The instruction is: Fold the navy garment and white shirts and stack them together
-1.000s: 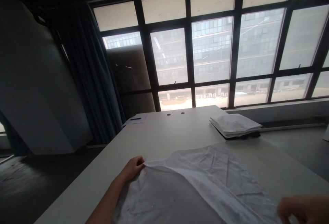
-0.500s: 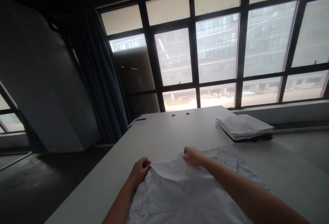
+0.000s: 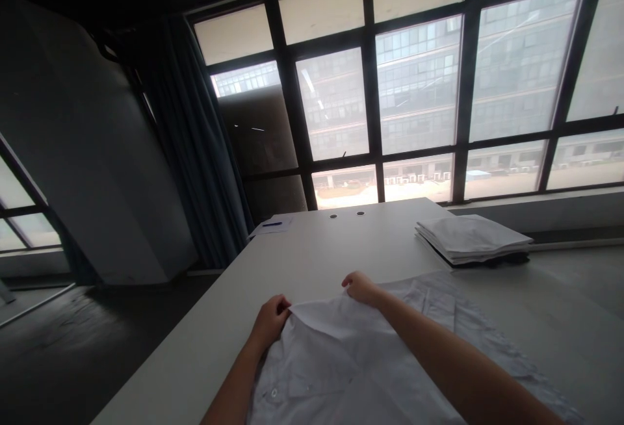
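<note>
A white shirt [image 3: 336,353] with small buttons near its lower left lies spread over the near part of the white table [image 3: 312,249]. Its far edge runs between my two hands. At the far left corner of the cloth, my left hand [image 3: 271,322] is closed in a pinch on the fabric. My right hand [image 3: 361,288] pinches the same edge farther right, its forearm crossing over the shirt. Creased cloth spreads out to the right beneath that forearm.
A stack of folded white garments [image 3: 475,238] sits at the table's right edge, with something dark underneath. Paper with a blue pen [image 3: 272,224] lies at the far left corner. Two round cable holes [image 3: 361,214] are at the far end. Windows and a blue curtain [image 3: 195,145] stand behind.
My right hand has shifted slightly up and left along the shirt's edge. My left hand keeps its pinch at the corner. The view has turned slightly, and buttons now show more clearly.
</note>
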Demonstrator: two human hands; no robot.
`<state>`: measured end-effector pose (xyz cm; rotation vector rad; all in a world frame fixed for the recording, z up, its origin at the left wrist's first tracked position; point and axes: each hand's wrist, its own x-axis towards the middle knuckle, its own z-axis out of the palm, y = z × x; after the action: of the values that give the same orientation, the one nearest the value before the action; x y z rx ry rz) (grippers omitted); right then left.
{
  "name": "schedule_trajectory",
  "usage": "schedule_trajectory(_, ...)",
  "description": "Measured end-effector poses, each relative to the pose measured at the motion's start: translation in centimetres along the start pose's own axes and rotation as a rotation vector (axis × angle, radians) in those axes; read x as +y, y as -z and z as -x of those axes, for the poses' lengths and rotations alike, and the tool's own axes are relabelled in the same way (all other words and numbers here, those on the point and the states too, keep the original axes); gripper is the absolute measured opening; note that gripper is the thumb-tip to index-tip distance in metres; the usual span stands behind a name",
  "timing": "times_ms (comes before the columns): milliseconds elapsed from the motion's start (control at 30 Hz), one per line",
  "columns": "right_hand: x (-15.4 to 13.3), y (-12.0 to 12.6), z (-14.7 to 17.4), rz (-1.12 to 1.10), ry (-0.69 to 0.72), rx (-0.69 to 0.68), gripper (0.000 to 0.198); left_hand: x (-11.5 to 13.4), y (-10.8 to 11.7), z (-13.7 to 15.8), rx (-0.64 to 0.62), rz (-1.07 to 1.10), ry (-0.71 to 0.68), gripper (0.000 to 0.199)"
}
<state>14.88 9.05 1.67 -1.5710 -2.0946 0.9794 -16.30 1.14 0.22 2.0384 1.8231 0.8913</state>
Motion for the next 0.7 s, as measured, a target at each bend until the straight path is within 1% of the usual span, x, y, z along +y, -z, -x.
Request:
schedule_trajectory(100, 0.7, 0.7, 1.2, -0.006, 0.045, 0.063, 0.036, 0.0, 0.1, -0.1, -0.011, -0.046, 0.019, 0.017)
schedule_trajectory(200, 1.9, 1.7, 3.4, 0.043, 0.101, 0.156, 0.028, 0.1, 0.8, -0.2, -0.053, -0.101, 0.032, 0.017)
schedule_trajectory(300, 3.7, 3.0, 6.7, 0.123, 0.118, 0.224, 0.025, 0.6, 2.2, -0.1, -0.109, -0.170, 0.053, 0.017)
schedule_trajectory(367, 5.2, 4.2, 9.2, 0.176, 0.112, 0.252, 0.024, 1.4, 3.1, -0.1, -0.128, -0.225, 0.069, 0.024)
schedule_trajectory(433, 7.0, 5.5, 11.6, 0.221, 0.104, 0.273, 0.021, 2.7, 3.7, 0.1, -0.155, -0.267, 0.070, 0.031)
schedule_trajectory(500, 9.2, 6.9, 14.0, 0.273, 0.088, 0.281, 0.021, 4.4, 3.7, 0.7, -0.240, -0.275, 0.055, 0.030)
schedule_trajectory(567, 11.5, 8.1, 16.2, 0.335, 0.042, 0.281, 0.025, 6.5, 3.1, 1.7, -0.386, -0.253, 0.040, 0.025)
schedule_trajectory(600, 12.6, 8.6, 17.3, 0.361, 0.008, 0.280, 0.027, 7.6, 2.6, 2.4, -0.473, -0.240, 0.033, 0.027)
schedule_trajectory(633, 13.7, 9.1, 18.4, 0.383, -0.034, 0.273, 0.031, 8.7, 2.0, 3.1, -0.553, -0.230, 0.022, 0.032)
schedule_trajectory(700, 15.7, 10.1, 20.7, 0.402, -0.119, 0.238, 0.039, 10.7, 0.5, 4.6, -0.674, -0.229, -0.026, 0.052)
